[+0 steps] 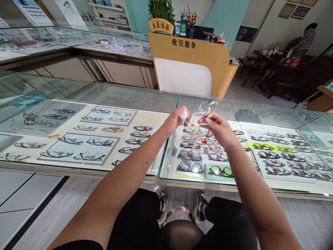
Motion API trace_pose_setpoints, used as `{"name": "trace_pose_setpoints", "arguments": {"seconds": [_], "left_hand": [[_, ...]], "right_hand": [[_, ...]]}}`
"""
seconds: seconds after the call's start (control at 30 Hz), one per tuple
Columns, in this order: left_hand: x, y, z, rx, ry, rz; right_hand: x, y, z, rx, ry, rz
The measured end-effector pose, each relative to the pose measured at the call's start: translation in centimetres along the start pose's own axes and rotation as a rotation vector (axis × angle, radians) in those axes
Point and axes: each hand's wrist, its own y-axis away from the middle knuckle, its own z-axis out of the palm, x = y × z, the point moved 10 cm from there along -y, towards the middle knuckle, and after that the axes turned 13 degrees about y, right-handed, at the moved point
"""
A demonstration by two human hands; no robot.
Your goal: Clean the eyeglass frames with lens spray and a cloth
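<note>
A glass display case (182, 183) is spreading before me, holding rows of eyeglasses (189, 155). Above the case, my right hand (220, 127) is pinching a thin-framed pair of spectacles (207, 108), fingertips closed on the frame, lenses standing one above the other. Also above the case, my left hand (176, 119) is curling around a small white-capped bottle (184, 116), beside the spectacles but apart. I am seemingly readying both; bringing them together would be calling for a steady frame and careful aim.

Bottle (184, 115) left of held eyeglasses (207, 108), above display counter (192, 184); cashier desk (182, 74) beyond.
</note>
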Motion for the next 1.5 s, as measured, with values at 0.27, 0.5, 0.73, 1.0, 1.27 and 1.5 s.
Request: {"name": "trace_pose_setpoints", "arguments": {"seconds": [0.27,0.5,0.73,1.0,1.27,1.5], "left_hand": [[-0.8,0.3,-0.1,0.052,-0.342,0.041],[-0.8,0.3,-0.1,0.053,-0.342,0.040],[-0.7,0.6,0.3,0.046,-0.367,0.031],[-2.1,1.0,0.5,-0.002,-0.532,0.031],[-2.3,1.1,1.1,-0.043,-0.506,0.014],[0.5,0.1,-4.8,0.313,-0.218,0.094]], "right_hand": [[0.5,0.0,1.6,-0.083,0.052,0.003],[0.7,0.1,1.7,-0.085,0.058,0.010],[0.7,-0.1,0.6,-0.028,-0.040,0.018],[0.5,-0.4,-0.4,0.081,-0.096,0.026],[0.4,-0.4,-0.2,0.077,-0.103,0.020],[0.7,-0.5,-1.1,0.105,-0.104,0.027]]}}
